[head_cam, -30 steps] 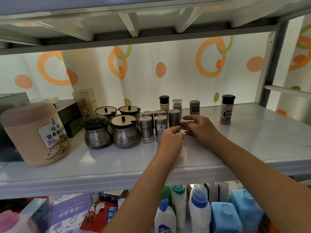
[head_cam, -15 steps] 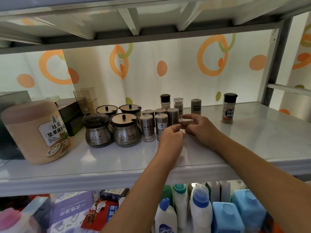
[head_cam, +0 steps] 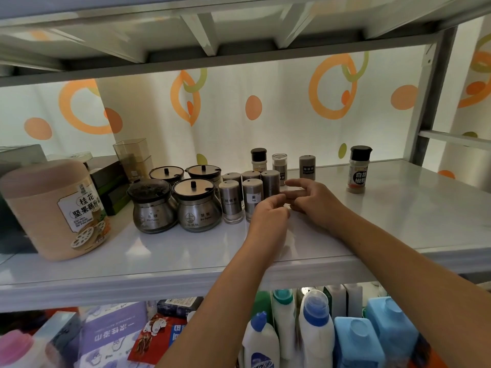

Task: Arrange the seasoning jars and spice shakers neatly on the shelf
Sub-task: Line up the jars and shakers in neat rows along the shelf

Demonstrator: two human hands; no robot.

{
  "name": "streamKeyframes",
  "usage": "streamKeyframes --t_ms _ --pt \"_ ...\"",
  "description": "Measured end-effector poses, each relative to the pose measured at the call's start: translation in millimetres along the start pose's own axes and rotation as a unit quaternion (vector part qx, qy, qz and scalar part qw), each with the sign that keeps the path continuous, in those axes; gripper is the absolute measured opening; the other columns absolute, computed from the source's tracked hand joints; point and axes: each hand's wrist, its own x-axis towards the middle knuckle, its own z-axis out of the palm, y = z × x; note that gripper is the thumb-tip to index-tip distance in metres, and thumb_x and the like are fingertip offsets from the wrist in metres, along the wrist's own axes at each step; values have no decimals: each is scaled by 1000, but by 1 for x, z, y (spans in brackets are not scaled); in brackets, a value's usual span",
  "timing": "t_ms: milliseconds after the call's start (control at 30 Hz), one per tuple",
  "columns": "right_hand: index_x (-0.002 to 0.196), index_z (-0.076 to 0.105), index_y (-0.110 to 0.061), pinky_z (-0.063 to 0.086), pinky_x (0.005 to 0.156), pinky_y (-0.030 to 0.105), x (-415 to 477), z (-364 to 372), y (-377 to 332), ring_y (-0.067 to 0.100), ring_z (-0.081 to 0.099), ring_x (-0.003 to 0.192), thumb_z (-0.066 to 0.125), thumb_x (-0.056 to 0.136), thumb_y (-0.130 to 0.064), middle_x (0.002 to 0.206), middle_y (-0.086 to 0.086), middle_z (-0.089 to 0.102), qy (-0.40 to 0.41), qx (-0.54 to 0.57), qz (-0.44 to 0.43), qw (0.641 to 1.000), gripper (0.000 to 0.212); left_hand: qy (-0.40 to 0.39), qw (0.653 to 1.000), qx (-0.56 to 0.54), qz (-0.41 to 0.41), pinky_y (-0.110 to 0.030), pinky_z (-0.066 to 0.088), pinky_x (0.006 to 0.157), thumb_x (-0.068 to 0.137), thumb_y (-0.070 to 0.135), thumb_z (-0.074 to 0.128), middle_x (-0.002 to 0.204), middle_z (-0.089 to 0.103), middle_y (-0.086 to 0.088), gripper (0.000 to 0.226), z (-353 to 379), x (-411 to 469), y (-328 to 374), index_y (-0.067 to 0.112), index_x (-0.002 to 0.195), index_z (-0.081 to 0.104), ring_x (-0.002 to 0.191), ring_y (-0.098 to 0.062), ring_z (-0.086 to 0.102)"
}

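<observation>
- Bare white glossy shelf [head_cam: 411, 208] surface lies along the front and right.
- Tightly grouped grey cylindrical shakers [head_cam: 231, 200] and round steel lidded jars [head_cam: 199, 211] block centre-left.

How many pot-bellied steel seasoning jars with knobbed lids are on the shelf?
4, clustered left of the shakers: front-left jar, front-right jar, back-left jar, back-right jar. None appears hidden.

- On the shelf [head_cam: 398, 221] I place the canister [head_cam: 53, 208] at frame left.
- Right of it, four seasoning jars [head_cam: 199, 208] stand two by two.
- Five shakers [head_cam: 230, 201] cluster just right of the jars.
- Three small bottles [head_cam: 307, 167] stand behind the shakers.
- The pepper bottle [head_cam: 358, 171] stands apart, frame right.
- Cleaning bottles [head_cam: 316, 328] stand below the shelf, lower right.
</observation>
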Motion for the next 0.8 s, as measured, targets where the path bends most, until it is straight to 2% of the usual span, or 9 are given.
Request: streamKeyframes --t_ms 67,167,300,367,467,500,600,800 --pt "138 49 -16 48 105 40 -1 0 0 16 64 109 50 87 5 121 6 69 0 1 -2 1000 55 2 1000 -11 0 -21 48 68 88 -2 40 124 61 -24 50 0 -1 0 15 132 57 94 -27 62" --pt "138 50 -15 48 105 41 0 0 1 18 64 111 50 86 6 121 7 69 -2 1 -1 1000 56 -3 1000 -15 8 -13 41 58 89 -2 40 117 64 -22 49 1 -2 1 16 131 58 74 -10 55" --pt "135 52 -15 50 102 41 1 0 3 20 65 109 50 86 3 120 9 70 11 6 -2 1000 52 -13 1000 -23 0 -11 43 57 90 -3 39 100 65 -2 46 1 0 0 17 125 60 78 -3 54" --pt "130 56 -11 53 98 40 2 -1 3 20 68 103 51 88 0 114 11 71 45 24 11 999 44 -10 1000 -20 -8 -14 46 67 90 -4 40 104 64 3 46 1 0 0 17 127 58 85 -3 56" --pt "117 63 -10 56 92 41 11 -6 7 20 71 92 62 88 -10 103 9 73 148 4 36 988 29 -4 1000 -6 -14 -30 43 102 90 -3 41 133 57 -3 51 1 3 -1 11 138 50 118 -14 52" --pt "113 64 -11 56 92 42 16 -9 8 21 70 93 65 87 -13 103 8 72 184 -15 42 982 26 -4 1000 1 -14 -35 40 108 90 -3 41 137 54 -4 51 2 4 -1 10 138 50 124 -16 49" --pt "119 59 -10 51 93 34 33 -20 6 24 63 106 66 85 -13 115 8 67 241 -54 60 967 35 -5 1000 3 -15 -43 39 111 89 -3 41 140 53 -4 51 3 6 -1 11 138 51 128 -18 47" --pt "141 39 -8 41 93 30 61 -32 -1 28 54 122 70 86 -21 134 13 56 235 -89 75 965 64 -10 1000 3 -22 -41 36 112 90 -3 41 140 53 0 51 4 9 -4 13 138 51 130 -16 46"
